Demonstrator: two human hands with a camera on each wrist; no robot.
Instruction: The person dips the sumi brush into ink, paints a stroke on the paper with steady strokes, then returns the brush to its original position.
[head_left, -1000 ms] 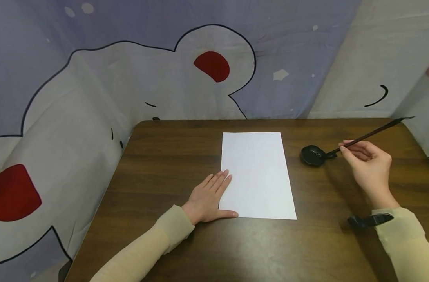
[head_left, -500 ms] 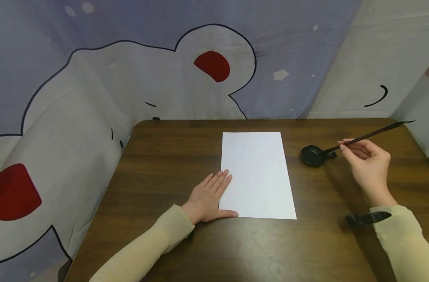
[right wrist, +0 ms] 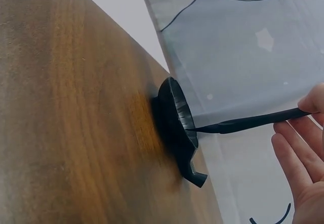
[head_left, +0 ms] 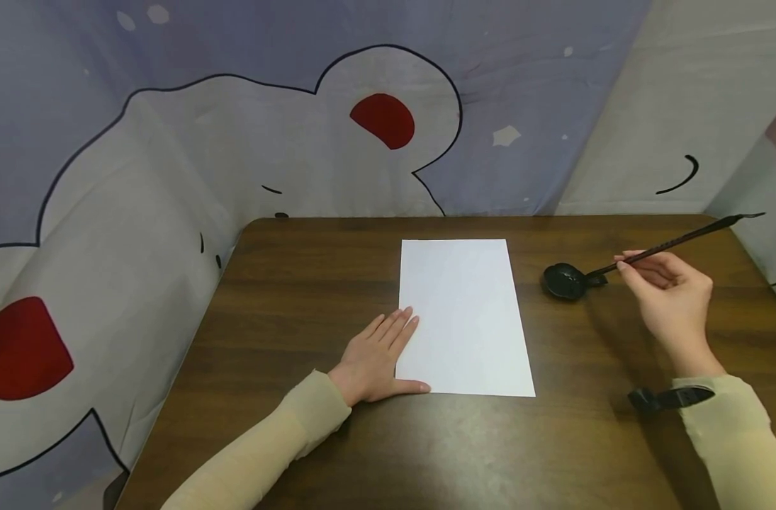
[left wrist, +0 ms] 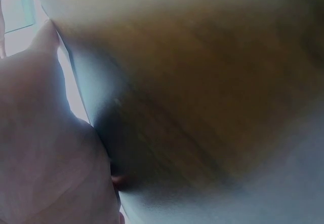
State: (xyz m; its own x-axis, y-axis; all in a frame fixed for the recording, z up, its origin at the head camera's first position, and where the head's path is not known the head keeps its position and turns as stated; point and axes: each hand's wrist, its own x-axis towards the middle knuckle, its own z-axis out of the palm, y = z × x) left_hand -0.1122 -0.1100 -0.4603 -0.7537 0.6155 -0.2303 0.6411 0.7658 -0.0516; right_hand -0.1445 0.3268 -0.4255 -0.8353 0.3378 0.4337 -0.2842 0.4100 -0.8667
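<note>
A dark writing brush (head_left: pixel 671 243) slants between the thumb and fingers of my right hand (head_left: pixel 675 304), which pinches it near its lower part. In the right wrist view the brush (right wrist: pixel 248 123) points its tapered tip into a small black ink dish (right wrist: pixel 174 115); whether the tip touches the inside cannot be told. Seen from the head, the ink dish (head_left: pixel 564 282) lies left of that hand, its short handle toward it. My left hand (head_left: pixel 378 358) lies flat with fingers spread over the left edge and lower left corner of a blank white sheet of paper (head_left: pixel 467 319).
The brown wooden table (head_left: pixel 298 283) carries the paper and dish. A printed cloth (head_left: pixel 266 149) hangs behind and along the left side. A black strap (head_left: pixel 671 399) sits at the right wrist. The left wrist view is mostly blurred tabletop (left wrist: pixel 202 92).
The brush's upper end dips a little, then swings up and to the right, with the right hand shifting slightly. The left hand, paper and ink dish stay in place.
</note>
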